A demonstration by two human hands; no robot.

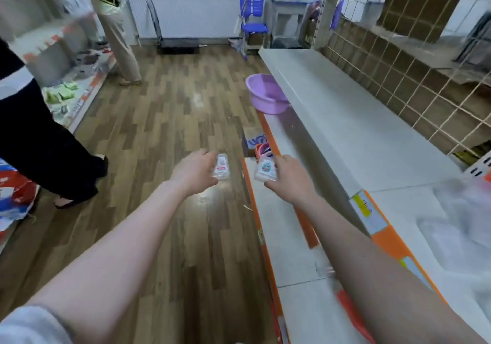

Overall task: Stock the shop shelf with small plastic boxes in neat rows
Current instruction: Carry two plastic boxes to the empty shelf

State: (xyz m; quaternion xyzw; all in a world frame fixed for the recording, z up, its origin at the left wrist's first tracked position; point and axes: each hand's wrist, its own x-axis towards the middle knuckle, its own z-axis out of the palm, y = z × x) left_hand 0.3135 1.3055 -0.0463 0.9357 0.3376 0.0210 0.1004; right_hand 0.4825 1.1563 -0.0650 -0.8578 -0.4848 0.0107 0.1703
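We had both arms stretched out ahead of us, each hand carrying one box. Our left hand [195, 172] had its fingers curled round a small clear plastic box with a red-and-white label [222, 168], held out over the brown wood-plank floor [164, 120], well clear of any shelf. Our right hand [288, 177] pinched a second small clear plastic box with a colourful cartoon sticker [265, 169], which hung just above the near end of the low white shelf with the orange front strip [289, 248]. How firmly either grip sat on the slick lids we could not tell.

We judged the main risk to lie with the left box: it had only floor beneath it, so any slip of the fingers would have dropped it. The right box was near the shelf's front edge; set down there it could have tipped off or started a crooked row. A lilac plastic basin [265, 95] stood on the lower shelf farther along, where a row might run into it.
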